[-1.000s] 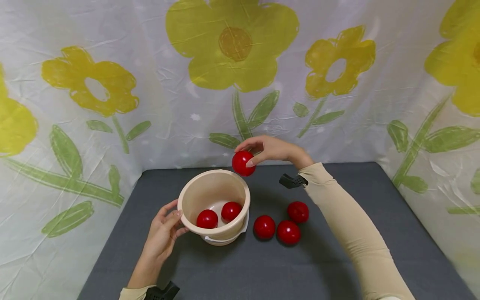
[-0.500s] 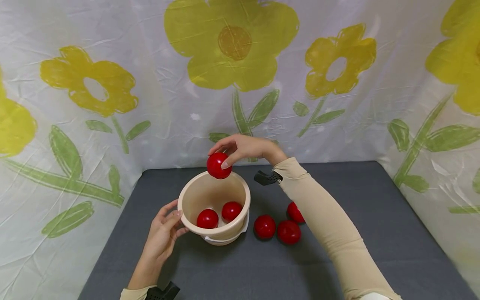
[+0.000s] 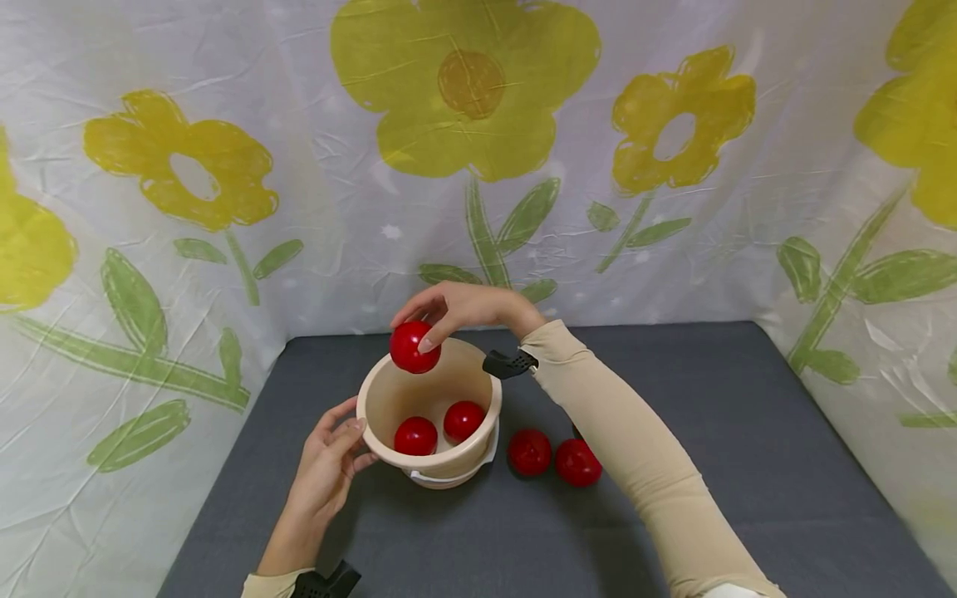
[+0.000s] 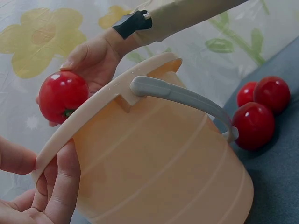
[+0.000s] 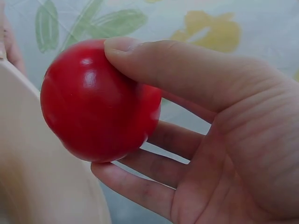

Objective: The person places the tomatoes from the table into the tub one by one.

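Note:
My right hand (image 3: 469, 306) holds a red tomato (image 3: 409, 347) over the far left part of the bucket's mouth, thumb on one side and fingers on the other. A green stem end shows on this tomato in the left wrist view. The beige bucket (image 3: 491, 407) stands tilted slightly toward me. At its left side my left hand (image 3: 321, 465) grips the rim between thumb and fingers. Inside, on the bottom, lie two tomatoes, a left one (image 3: 415, 436) and a right one (image 3: 463, 421).
Right of the bucket, two tomatoes (image 3: 529, 452) show on the grey cloth (image 3: 478, 548); a third tomato (image 4: 246, 94) behind them is mostly hidden by the right sleeve (image 3: 620, 440) in the head view. The bucket's pale handle (image 4: 187, 97) hangs down its near side. A flowered curtain (image 3: 336, 249) rises behind.
My right hand has carried the tomato leftward from beyond the bucket's right rim, then slightly lower over the opening. The right sleeve now covers the rear loose tomato. My left hand stays put.

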Demonstrator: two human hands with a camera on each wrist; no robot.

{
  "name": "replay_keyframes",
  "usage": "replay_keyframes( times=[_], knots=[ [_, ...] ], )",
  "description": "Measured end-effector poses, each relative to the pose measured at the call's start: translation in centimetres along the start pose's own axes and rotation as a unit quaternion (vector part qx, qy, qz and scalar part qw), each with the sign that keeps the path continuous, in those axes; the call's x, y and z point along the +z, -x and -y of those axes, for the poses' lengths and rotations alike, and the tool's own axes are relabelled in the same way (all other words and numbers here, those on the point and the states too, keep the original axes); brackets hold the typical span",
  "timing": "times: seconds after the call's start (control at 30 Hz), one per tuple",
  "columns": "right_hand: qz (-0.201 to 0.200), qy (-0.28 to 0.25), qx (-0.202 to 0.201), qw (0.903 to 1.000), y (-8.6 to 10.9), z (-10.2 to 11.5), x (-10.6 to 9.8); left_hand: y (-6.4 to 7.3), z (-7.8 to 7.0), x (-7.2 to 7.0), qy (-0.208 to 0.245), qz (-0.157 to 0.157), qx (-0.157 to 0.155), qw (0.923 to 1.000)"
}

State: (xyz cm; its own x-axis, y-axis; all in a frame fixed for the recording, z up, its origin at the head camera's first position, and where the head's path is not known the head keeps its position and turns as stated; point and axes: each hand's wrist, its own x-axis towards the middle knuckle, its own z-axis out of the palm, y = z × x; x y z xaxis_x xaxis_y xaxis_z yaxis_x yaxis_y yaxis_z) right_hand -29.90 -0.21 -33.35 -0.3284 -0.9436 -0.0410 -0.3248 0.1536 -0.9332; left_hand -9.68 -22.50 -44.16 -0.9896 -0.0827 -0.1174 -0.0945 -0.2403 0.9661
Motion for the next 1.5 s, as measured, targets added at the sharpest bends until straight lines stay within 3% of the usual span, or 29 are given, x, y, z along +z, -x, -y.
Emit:
replay_keyframes(
  times=[0.37, 0.9, 1.27, 1.5],
  knots=[
    [0.026, 0.007, 0.009, 0.9996, -0.8, -1.0, 1.0, -0.1, -0.1, 0.1, -0.008, -0.005, -0.013, 0.9999],
    [0.085, 0.057, 0.039, 0.994, -1.4, -2.8, 2.8, -0.1, 0.0, 0.0, 0.006, -0.001, -0.004, 1.0],
    [0.107, 0.044, 0.073, 0.9906, -1.6, -3.5, 4.5, -0.2, 0.0, 0.1, -0.003, -0.011, -0.012, 0.9999],
    [0.086, -0.031, 0.132, 0.9871, -1.3, -3.9, 5.7, -0.3, 0.1, 0.0, -0.008, -0.017, -0.016, 0.9997]
  ],
)
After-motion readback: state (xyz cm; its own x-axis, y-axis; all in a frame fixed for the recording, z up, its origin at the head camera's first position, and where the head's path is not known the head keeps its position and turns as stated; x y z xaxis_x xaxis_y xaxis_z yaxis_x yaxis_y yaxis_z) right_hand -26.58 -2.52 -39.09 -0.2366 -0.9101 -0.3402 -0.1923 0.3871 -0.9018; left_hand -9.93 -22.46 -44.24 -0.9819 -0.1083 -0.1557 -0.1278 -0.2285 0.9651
